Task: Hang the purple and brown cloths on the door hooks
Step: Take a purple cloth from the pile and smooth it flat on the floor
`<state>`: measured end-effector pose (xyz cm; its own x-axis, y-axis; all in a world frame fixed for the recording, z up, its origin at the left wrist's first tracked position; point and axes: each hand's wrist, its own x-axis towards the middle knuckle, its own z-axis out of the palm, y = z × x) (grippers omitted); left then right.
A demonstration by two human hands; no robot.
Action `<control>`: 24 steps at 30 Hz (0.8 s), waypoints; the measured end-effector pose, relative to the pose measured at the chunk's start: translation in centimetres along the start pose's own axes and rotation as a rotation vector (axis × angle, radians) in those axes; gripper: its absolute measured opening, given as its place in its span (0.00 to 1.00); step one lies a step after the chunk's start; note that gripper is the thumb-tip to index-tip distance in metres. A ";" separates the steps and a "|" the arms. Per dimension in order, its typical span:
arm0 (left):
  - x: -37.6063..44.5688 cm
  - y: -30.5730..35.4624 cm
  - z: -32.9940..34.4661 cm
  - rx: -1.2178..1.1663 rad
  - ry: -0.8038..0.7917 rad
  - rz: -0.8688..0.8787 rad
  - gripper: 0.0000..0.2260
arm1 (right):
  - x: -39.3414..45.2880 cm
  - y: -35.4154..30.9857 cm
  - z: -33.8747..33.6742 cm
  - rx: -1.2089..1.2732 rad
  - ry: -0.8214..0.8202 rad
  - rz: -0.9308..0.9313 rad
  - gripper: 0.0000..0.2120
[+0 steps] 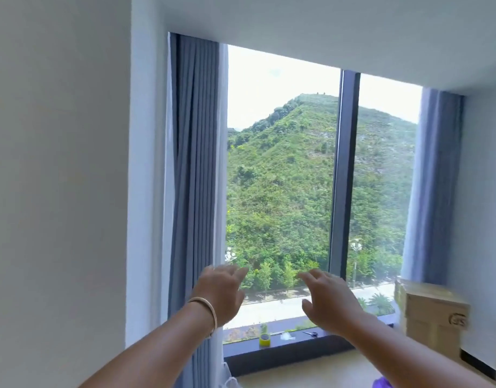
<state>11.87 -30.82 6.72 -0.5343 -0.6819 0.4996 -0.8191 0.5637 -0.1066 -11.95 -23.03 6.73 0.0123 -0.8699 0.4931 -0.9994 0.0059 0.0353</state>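
Observation:
Both my hands are raised in front of a large window. My left hand point(223, 292), with a thin bracelet at the wrist, is open with fingers apart and holds nothing. My right hand point(329, 299) is also open and empty, about a hand's width to the right of it. A small patch of purple cloth point(381, 383) shows at the bottom edge, under my right forearm. No brown cloth, door or hooks are in view.
A white wall point(59, 191) fills the left. Blue-grey curtains point(195, 177) hang at both sides of the window. On the dark sill point(283, 347) lie a yellow-green bottle point(264, 338) and scissors point(311, 334). A cardboard box point(431, 315) stands at the right.

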 end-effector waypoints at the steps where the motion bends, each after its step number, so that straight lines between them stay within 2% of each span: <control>1: 1.5 2.2 0.7 -0.018 -0.004 0.035 0.24 | -0.8 2.4 -0.3 -0.024 -0.001 0.035 0.26; 10: 10.9 24.6 5.1 -0.107 -0.029 0.391 0.22 | -11.8 23.5 -3.2 -0.157 -0.051 0.460 0.21; 13: 13.0 31.5 6.0 -0.132 -0.039 0.481 0.23 | -16.4 29.1 -4.9 -0.185 -0.045 0.610 0.22; 18: 15.7 43.0 6.2 -0.181 -0.025 0.608 0.23 | -24.6 36.6 -9.0 -0.278 -0.053 0.788 0.27; 24: 16.7 55.4 6.1 -0.268 0.021 0.777 0.21 | -33.1 41.9 -12.9 -0.357 -0.098 0.987 0.22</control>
<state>-43.73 -13.84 3.88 -0.9222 -0.0443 0.3841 -0.1383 0.9655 -0.2207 -53.83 12.35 3.08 -0.8202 -0.4359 0.3705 -0.4964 0.8642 -0.0821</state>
